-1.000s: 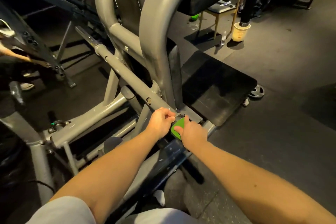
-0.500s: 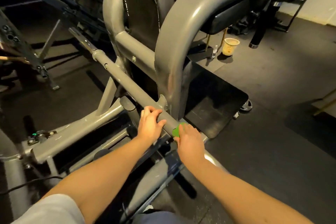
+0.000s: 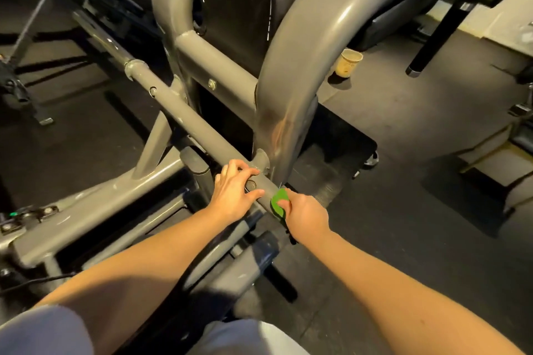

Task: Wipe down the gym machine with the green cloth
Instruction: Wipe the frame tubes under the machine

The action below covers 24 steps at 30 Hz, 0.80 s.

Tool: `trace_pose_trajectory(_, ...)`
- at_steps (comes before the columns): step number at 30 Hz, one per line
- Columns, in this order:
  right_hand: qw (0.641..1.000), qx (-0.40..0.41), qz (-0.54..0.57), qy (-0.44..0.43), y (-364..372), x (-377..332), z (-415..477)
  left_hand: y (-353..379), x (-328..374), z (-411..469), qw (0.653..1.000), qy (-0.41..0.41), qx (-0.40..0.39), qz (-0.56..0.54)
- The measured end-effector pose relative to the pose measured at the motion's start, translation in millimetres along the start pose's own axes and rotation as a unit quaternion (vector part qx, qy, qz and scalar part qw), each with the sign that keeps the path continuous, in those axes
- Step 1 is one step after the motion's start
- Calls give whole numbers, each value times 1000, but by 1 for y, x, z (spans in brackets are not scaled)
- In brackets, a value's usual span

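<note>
Since a second ago the left hand (image 3: 235, 193) has let go of the cloth end it was pinching and shifted left onto the diagonal tube (image 3: 184, 112) of the gym machine (image 3: 302, 46). The right hand (image 3: 305, 215) has stayed at the near end of that tube. Our view has also tipped up, so more of the black back pad (image 3: 236, 3) shows.

The left hand now lies on top of the tube with its fingers (image 3: 245, 168) spread apart and lightly bent, resting there and clamping nothing. It sits just left of the foot of the big curved arch (image 3: 285, 130). The right hand's fingers are curled tight on the green cloth (image 3: 279, 201), which is bunched small and pressed against the tube's near end. The cloth lies between the two hands and just beside the arch foot.

We judge the wiping to be under way but early. The cloth is working only this one low joint. The long run of tube towards the far left, the crossbar (image 3: 216, 69), the arch, the back pad and the lower frame rails (image 3: 95, 210) all appear left to do, though we cannot tell from the surfaces which have been wiped. A dull brownish patch shows on the arch foot, and we cannot say whether it is grime or reflected light. A paper cup (image 3: 348, 63) stands on the floor (image 3: 418, 112), far right and well apart from the work
</note>
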State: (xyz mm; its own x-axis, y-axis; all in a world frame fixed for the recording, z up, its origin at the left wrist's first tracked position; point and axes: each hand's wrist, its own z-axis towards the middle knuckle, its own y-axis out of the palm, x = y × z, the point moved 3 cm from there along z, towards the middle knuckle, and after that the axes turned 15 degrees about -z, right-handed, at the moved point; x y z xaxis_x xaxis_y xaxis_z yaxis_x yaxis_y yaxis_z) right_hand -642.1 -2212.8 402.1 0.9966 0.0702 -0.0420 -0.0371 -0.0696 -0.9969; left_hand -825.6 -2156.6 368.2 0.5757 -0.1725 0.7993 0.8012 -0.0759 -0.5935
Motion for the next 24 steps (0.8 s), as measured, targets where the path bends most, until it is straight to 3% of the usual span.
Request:
trace_pose_trajectory(7, 992, 88, -91, -28, -1, 1, -26, -3, -6, 7, 1000, 11, -18, -7)
trace_pose_trajectory(10, 996, 14, 30, 86, -1, -5, -4, -3, -7, 11, 1000, 9, -18, -13)
trace_pose_trajectory(12, 975, -65, 136, 165, 1, 3, 25, -4, -8, 13, 1000, 3, -23, -16)
trace_pose_trajectory(14, 959, -103, 187, 188, -1, 10, 40, -5, -6, 14, 1000, -1, -27, -15)
trace_pose_trajectory(20, 995, -86, 2, 41, -9, 20, -19, -3, -5, 15, 1000, -7, -27, -14)
trace_pose_trajectory(22, 997, -62, -30, 46, -9, 15, -17, -3, -5, 14, 1000, -8, -25, -11)
trace_pose_trajectory(24, 995, -61, 5, 74, -7, 5, 1, -5, -4, 13, 1000, -11, -24, -10)
